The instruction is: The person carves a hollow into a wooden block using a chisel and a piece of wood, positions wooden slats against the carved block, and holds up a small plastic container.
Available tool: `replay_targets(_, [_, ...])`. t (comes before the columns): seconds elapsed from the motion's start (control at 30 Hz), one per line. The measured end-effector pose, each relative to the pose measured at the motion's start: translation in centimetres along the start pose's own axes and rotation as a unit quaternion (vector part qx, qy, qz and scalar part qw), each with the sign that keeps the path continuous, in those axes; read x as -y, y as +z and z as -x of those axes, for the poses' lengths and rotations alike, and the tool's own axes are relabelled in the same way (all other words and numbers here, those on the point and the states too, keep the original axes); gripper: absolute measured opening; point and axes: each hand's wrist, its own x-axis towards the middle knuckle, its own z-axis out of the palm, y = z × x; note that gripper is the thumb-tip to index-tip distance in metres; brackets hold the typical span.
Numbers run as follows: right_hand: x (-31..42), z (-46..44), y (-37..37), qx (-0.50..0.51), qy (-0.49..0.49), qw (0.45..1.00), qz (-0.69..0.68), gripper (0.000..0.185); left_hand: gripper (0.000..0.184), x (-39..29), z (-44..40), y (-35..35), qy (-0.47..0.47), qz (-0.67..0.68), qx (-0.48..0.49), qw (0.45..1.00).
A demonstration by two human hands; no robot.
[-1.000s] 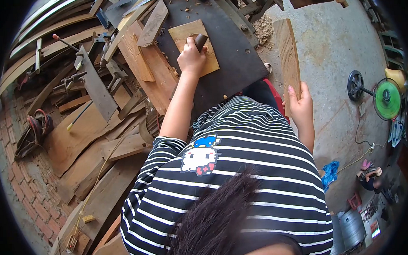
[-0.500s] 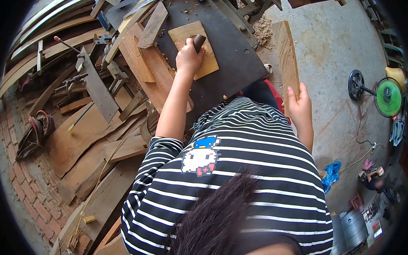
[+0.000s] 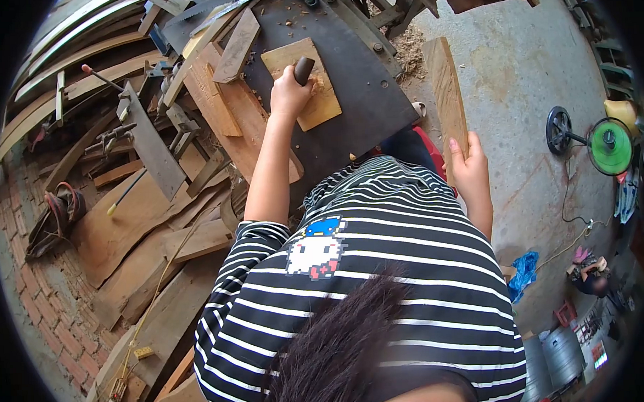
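My left hand (image 3: 290, 94) is closed around a chisel (image 3: 303, 70), of which only the dark brown handle shows. The blade is hidden by my fingers. Under that hand lies a light rectangular wooden board (image 3: 322, 105) on the dark workbench (image 3: 365, 121), with a pale carved patch near my knuckles. Away to the right, my right hand (image 3: 470, 166) grips the lower end of a long flat wooden bar (image 3: 445, 83). The bar is held upright in view, beside the bench and apart from the chisel.
Wooden planks (image 3: 223, 109) lie along the bench's left side, near a handsaw (image 3: 220, 14). Clamps and a metal plate (image 3: 153, 150) stand over stacked timber at left. A green fan (image 3: 610, 146) is at right; a person (image 3: 590, 273) sits farther off.
The view has shifted slightly. The chisel handle leans a little less to the right, with my left hand still around it. The wooden bar stays in my right hand.
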Motion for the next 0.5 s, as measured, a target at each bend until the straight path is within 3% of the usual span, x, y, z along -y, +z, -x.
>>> replay_targets(0.13, [-0.2,-0.2,0.3,0.002,-0.007,1.0,0.021,0.022,0.047,0.1,0.0,-0.5,-0.005,0.02,-0.002,1.0])
replay_targets(0.2, [-0.1,-0.3,0.2,0.002,-0.011,1.0,0.029,0.021,0.046,0.2,-0.1,-1.3,-0.056,0.103,0.041,0.992])
replay_targets(0.23, [0.0,-0.2,0.3,0.007,-0.004,1.0,0.029,0.021,0.043,0.8,-0.2,-1.5,-0.038,0.116,0.018,0.992])
replay_targets(0.27, [0.2,-0.2,0.3,0.011,0.003,1.0,0.029,0.021,0.037,1.3,-0.2,-1.9,-0.129,0.242,0.065,0.959])
replay_targets(0.33, [0.0,-0.4,0.4,0.014,0.0,0.999,0.035,0.022,0.032,2.8,0.1,-2.2,-0.16,0.408,0.011,0.899])
replay_targets(0.4, [0.0,-0.5,0.4,0.022,-0.003,0.999,0.043,0.022,0.029,4.5,0.4,-2.7,-0.155,0.454,-0.031,0.877])
replay_targets(0.5, [0.4,-0.9,0.7,0.03,-0.01,0.999,0.037,0.025,0.028,4.7,0.9,-3.5,-0.195,0.371,-0.036,0.907])
